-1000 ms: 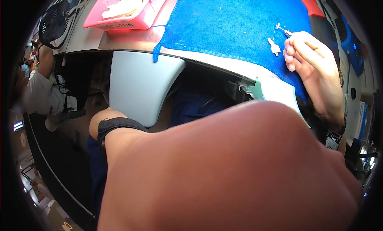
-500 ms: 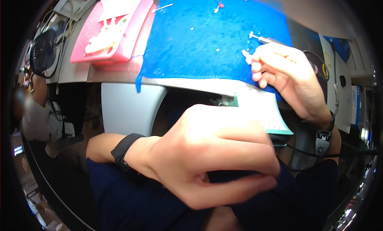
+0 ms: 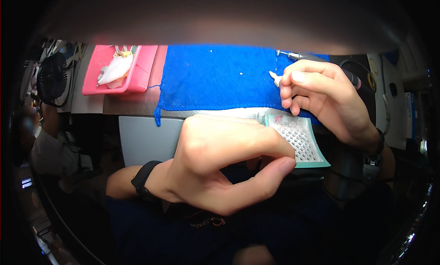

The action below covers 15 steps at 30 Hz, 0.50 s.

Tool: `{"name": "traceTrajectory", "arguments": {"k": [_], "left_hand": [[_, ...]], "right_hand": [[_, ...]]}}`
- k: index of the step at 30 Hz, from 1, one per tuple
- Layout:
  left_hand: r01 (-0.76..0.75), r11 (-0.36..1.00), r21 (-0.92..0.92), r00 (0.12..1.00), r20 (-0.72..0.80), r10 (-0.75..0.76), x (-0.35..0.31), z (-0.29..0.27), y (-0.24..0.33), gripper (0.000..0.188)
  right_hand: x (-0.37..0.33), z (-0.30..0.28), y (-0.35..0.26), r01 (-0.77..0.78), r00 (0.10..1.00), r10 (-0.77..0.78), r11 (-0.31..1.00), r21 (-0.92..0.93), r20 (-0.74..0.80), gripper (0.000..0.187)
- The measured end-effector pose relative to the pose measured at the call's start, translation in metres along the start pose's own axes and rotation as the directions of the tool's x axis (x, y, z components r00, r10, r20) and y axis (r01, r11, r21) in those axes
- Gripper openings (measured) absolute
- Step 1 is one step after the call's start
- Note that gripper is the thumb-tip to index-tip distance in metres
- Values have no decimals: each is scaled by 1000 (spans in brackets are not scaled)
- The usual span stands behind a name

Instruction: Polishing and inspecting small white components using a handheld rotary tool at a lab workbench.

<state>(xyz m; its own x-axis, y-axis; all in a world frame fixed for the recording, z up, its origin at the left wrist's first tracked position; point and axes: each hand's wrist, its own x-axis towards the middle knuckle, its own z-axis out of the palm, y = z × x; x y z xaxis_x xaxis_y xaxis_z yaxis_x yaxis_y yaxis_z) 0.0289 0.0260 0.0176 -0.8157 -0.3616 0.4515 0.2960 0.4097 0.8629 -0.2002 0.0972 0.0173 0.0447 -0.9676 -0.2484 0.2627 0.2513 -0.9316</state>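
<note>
My left hand [image 3: 224,157], with a black band at its wrist, is large in the foreground below the table edge. Thumb and forefinger meet at their tips; whatever lies between them, if anything, is hidden. Over the right part of a blue towel [image 3: 206,84] is my right hand [image 3: 323,91], fingers curled. It pinches a small cream-white piece with a pointed tip [image 3: 275,78]. Just beyond it lies a slim rotary handpiece [image 3: 289,54] with a metal tip, partly behind the hand. Between my hands is a green-edged tray with a perforated pale surface [image 3: 300,139].
A pink bin [image 3: 149,70] with white and cream bits stands left of the towel. Farther left are a black fan [image 3: 51,77] and another person's pale clothing [image 3: 57,148]. A grey panel [image 3: 149,134] sits below the table edge. A dark blurred shape [image 3: 220,24] covers the top.
The view has shifted, and a dark shape now covers its top. My left hand has moved up and left, uncovering more of the perforated tray. My right hand keeps its pinch.
</note>
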Motion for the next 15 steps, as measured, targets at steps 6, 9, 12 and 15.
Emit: {"name": "traceTrajectory", "arguments": {"k": [6,9,12,15], "left_hand": [[139,990,14,981,-140,-136,1,0,-18,4],[202,973,-113,959,-180,-220,4,-1,-28,7],[200,977,-73,948,-238,-212,7,0,-31,9],[237,971,-26,948,-211,-237,6,-2,-26,14]], "right_hand": [[-3,2,-2,30,1000,-30,999,-44,-1,17],[-5,4,-3,73,997,-73,995,-68,16,14],[-7,6,-3,160,987,-158,979,-130,26,11],[-9,11,-1,239,970,-242,952,-192,8,10]]}}
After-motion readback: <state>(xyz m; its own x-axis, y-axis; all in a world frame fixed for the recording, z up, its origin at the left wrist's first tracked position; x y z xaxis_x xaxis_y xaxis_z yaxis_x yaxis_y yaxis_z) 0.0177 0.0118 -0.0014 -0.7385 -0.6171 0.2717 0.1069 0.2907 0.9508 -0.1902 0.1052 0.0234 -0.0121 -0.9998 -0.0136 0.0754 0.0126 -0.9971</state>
